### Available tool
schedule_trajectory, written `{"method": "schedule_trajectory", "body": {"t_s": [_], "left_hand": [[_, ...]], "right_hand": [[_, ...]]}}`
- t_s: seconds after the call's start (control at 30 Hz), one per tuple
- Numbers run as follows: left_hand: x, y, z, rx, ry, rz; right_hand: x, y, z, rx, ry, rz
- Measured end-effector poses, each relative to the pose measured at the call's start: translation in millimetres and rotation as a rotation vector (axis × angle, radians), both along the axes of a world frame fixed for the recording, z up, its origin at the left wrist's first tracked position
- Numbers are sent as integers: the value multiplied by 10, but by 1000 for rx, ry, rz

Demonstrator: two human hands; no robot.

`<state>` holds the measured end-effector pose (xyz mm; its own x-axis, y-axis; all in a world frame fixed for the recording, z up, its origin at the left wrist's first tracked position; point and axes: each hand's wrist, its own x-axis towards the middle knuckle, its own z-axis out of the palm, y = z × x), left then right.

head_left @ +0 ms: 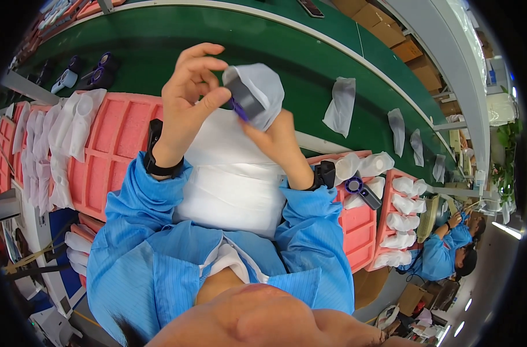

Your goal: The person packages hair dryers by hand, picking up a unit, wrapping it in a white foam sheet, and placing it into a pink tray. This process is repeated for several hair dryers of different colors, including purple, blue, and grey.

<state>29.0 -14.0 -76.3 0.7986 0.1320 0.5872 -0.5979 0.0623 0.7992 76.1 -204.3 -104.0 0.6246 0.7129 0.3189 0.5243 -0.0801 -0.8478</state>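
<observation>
Head view, looking down: a person in blue sleeves works over a stack of white sheets (232,194) between pink foam trays, with a green conveyor belt (310,52) beyond. The dark grey gadget (249,99) with a purple edge is held up above the far end of the stack, at the centre top, partly inside a translucent white pouch (268,78).

The step in hand appears to be fitting gadget and pouch together. The next move seems to call for a firm grip below, while the other hand guides the gadget's exposed end and keeps the pouch mouth clear.

Both elbows are bent and both forearms angle inward, a black band on each wrist. The left hand (188,89) is raised beside the pouch opening, fingers curved and loosely spread, its thumb reaching the gadget's near edge; I cannot tell whether its fingertips pinch the pouch rim. The right hand (279,141) comes up from below and grips the pouch and gadget, its thumb toward the purple edge and its fingers hidden behind the pouch.

To the right, a similar gadget (364,194) lies on a pink tray (359,222).
</observation>
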Motion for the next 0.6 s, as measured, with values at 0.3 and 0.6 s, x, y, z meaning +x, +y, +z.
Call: {"method": "schedule_trajectory", "body": {"t_s": [0.3, 0.6], "left_hand": [[-7, -330, -27, 387, -167, 540], [34, -16, 23, 280, -25, 641]], "right_hand": [[9, 62, 25, -99, -333, -464], [-23, -74, 91, 45, 36, -162]]}}
